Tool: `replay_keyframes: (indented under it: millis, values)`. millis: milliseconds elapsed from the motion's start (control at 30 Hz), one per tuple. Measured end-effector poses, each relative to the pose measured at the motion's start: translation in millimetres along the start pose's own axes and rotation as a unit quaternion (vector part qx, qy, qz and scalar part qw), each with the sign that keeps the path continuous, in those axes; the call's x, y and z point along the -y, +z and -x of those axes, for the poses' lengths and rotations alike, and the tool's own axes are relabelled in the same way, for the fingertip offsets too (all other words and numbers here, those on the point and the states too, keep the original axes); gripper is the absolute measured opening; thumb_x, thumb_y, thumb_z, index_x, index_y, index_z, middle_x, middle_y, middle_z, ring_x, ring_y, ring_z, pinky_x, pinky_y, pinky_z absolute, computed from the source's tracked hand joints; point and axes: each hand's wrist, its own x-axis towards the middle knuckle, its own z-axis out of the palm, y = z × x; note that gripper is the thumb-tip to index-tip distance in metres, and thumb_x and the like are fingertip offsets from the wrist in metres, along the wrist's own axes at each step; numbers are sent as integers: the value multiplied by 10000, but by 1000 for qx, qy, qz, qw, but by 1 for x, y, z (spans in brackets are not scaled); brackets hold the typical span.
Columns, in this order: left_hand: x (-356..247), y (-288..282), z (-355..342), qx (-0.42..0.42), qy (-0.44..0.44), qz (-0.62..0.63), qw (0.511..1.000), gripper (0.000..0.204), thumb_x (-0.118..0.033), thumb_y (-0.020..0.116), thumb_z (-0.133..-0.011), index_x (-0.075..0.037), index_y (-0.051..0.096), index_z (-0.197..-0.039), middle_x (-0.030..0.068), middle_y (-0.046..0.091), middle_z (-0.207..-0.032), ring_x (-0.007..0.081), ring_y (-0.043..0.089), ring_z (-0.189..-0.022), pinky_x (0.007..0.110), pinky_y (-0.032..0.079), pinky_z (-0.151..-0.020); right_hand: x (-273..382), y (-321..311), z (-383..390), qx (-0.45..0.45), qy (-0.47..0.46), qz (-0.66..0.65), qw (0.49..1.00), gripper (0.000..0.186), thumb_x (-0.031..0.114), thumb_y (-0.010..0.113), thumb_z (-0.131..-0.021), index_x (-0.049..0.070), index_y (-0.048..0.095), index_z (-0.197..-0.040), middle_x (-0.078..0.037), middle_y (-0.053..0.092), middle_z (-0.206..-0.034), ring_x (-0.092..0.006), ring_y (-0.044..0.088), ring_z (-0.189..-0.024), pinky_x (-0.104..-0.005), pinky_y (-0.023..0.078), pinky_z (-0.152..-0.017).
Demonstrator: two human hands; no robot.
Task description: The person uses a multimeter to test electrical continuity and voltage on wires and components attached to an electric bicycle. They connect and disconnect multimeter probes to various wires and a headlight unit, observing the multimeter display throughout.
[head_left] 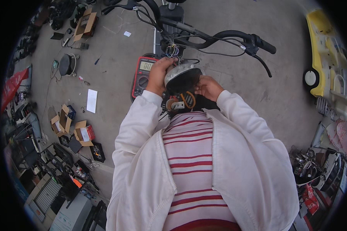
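Observation:
A round headlight [184, 81] with a silvery shell and a dark face is held up in front of my chest. My left hand [159, 75] is closed at its left side, fingertips close to a bundle of thin wires [172, 50]; part of that grip is hidden behind the shell. My right hand [209, 88] has its fingers curled on the right edge. Left of the headlight, a red digital multimeter [142, 71] lies face up, partly covered by my left hand. Below the headlight are an orange-brown loop [192, 101] and a copper-coloured coil [171, 104].
Just beyond my hands stretches a black handlebar [219, 35] with brake levers and cables. On the floor to the left lie a white sheet [91, 101], a screwdriver [98, 59] and open cardboard boxes [85, 24]. A yellow toy-like vehicle body [316, 46] stands at the right.

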Motion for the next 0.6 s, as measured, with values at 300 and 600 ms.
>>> replay_keyframes:
  millis: [300, 600]
  values:
    - [6, -2, -2, 17, 27, -46, 998, 194, -151, 522, -937, 17, 617, -954, -40, 419, -535, 56, 363, -463, 212, 293, -470, 8, -14, -16, 60, 66, -115, 989, 165, 173, 500, -910, 58, 608, -958, -24, 604, -828, -129, 506, -687, -278, 460, -657]
    - [21, -6, -5, -15, 70, -138, 988, 198, -164, 531, -947, 0, 642, -952, -36, 464, -596, 51, 379, -521, 204, 291, -501, 36, 13, -24, -178, -81, 267, 944, 265, 226, 560, -908, 64, 641, -1101, -59, 641, -888, -161, 586, -762, -298, 474, -694]
